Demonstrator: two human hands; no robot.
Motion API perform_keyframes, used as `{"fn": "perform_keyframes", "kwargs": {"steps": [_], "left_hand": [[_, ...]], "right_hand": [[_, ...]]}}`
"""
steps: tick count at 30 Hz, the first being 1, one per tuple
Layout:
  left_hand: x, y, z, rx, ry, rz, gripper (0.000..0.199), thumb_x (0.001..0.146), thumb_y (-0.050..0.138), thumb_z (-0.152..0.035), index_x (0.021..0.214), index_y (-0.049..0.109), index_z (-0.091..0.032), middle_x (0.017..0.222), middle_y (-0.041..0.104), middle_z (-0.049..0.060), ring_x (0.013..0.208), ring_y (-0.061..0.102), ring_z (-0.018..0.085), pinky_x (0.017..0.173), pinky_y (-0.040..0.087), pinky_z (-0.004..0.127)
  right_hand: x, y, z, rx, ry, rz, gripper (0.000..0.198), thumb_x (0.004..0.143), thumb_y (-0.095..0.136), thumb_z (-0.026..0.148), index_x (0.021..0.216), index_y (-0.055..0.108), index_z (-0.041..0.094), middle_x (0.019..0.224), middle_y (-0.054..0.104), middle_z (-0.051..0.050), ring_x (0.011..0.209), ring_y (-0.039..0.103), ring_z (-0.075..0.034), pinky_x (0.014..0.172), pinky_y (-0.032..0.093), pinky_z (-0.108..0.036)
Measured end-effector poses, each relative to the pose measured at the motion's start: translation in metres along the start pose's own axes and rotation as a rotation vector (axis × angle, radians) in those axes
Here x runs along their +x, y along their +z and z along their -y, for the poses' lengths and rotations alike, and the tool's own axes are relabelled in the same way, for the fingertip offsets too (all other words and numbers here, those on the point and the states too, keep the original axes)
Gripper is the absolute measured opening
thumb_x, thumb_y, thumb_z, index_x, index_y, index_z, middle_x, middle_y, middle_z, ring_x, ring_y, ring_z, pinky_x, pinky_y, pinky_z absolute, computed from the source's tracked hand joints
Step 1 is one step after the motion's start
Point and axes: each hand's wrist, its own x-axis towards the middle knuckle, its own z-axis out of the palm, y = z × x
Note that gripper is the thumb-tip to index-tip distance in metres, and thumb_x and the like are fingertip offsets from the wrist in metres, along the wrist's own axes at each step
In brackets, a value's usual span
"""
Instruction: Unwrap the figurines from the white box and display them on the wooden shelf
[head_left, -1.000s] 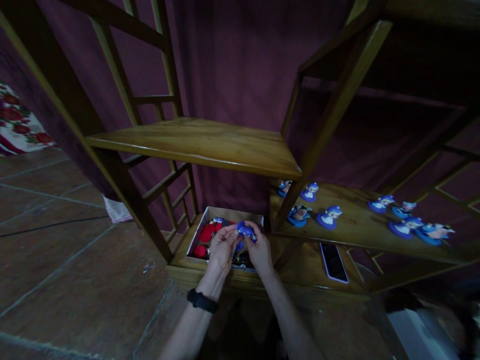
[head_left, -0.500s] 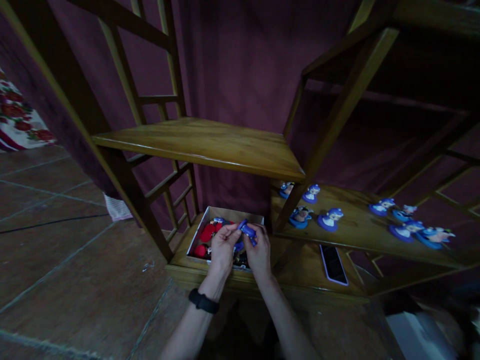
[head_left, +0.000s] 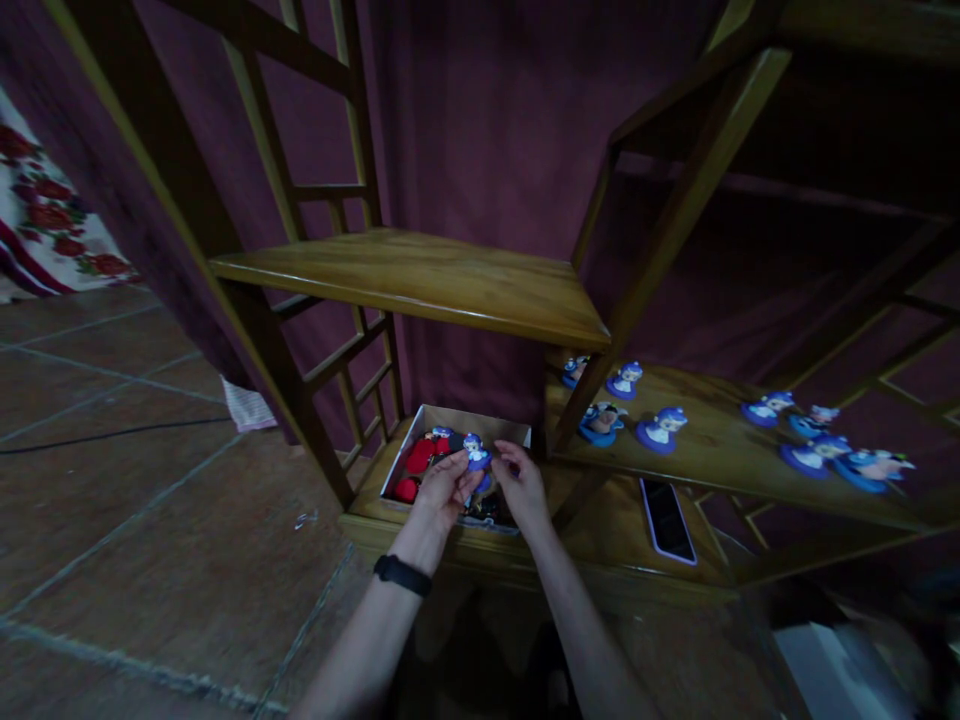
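Note:
Over an open cardboard box (head_left: 512, 434), my left hand (head_left: 442, 487) grips a small figurine (head_left: 475, 452) with purple hair and a white front. The figurine is upright and faces me. My right hand (head_left: 520, 483) is just to its right, fingers parted and bent, holding nothing. Inside the box lie red figurines (head_left: 422, 456), a purple-topped one at the back, and dark pieces (head_left: 480, 507) partly hidden by my hands.
Several purple and blue figurines (head_left: 661, 430) stand on the right shelf (head_left: 705, 450). A phone (head_left: 667, 520) lies on the lower board beneath it. Above the box juts a wooden shelf (head_left: 420, 275). A slatted side frame (head_left: 341, 360) rises at the left.
The purple figurine has turned upright, its front now toward me. My right hand has let go of it and moved slightly right, while my left hand keeps hold.

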Motion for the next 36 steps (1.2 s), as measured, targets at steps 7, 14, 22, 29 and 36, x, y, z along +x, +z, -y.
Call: {"fn": "perform_keyframes", "kwargs": {"steps": [7,14,22,29,36], "left_hand": [[-0.003,0.002,0.0,0.073,-0.033,0.063,0.011,0.076,0.054,-0.001,0.083,0.061,-0.008,0.068,0.068,0.008,0.055,0.064,0.011,0.06,0.056,0.022],[-0.006,0.005,0.003,0.156,0.015,0.072,0.011,0.073,0.06,-0.002,0.083,0.063,-0.007,0.068,0.069,0.01,0.056,0.065,0.014,0.058,0.056,0.022],[-0.013,0.011,0.008,0.207,0.109,0.055,0.011,0.069,0.065,-0.004,0.079,0.064,-0.007,0.067,0.069,0.009,0.058,0.065,0.014,0.06,0.056,0.024],[-0.013,0.01,0.008,0.204,0.118,0.03,0.012,0.064,0.068,-0.001,0.073,0.065,-0.008,0.066,0.068,0.007,0.057,0.065,0.014,0.058,0.056,0.024],[-0.009,0.01,0.012,0.205,0.133,0.021,0.015,0.062,0.07,-0.002,0.074,0.064,-0.008,0.065,0.068,0.007,0.057,0.065,0.014,0.057,0.056,0.024]], "right_hand": [[0.001,-0.002,-0.006,0.1,0.118,0.041,0.027,0.075,0.053,0.036,0.093,0.065,0.021,0.085,0.067,-0.002,0.079,0.06,-0.017,0.072,0.047,-0.028],[0.002,-0.008,-0.008,0.102,0.203,0.018,0.024,0.07,0.056,0.037,0.084,0.066,0.021,0.081,0.066,0.0,0.075,0.059,-0.017,0.065,0.046,-0.026],[0.003,-0.008,-0.016,0.148,0.301,-0.07,0.018,0.063,0.063,0.036,0.073,0.067,0.021,0.079,0.066,0.0,0.077,0.061,-0.017,0.066,0.047,-0.025],[0.002,-0.005,-0.02,0.203,0.312,-0.065,0.02,0.061,0.065,0.037,0.073,0.067,0.02,0.077,0.066,0.0,0.075,0.063,-0.017,0.065,0.049,-0.026],[0.001,-0.003,-0.024,0.182,0.289,-0.09,0.023,0.063,0.063,0.038,0.076,0.067,0.02,0.077,0.066,-0.001,0.073,0.063,-0.017,0.065,0.05,-0.027]]}}
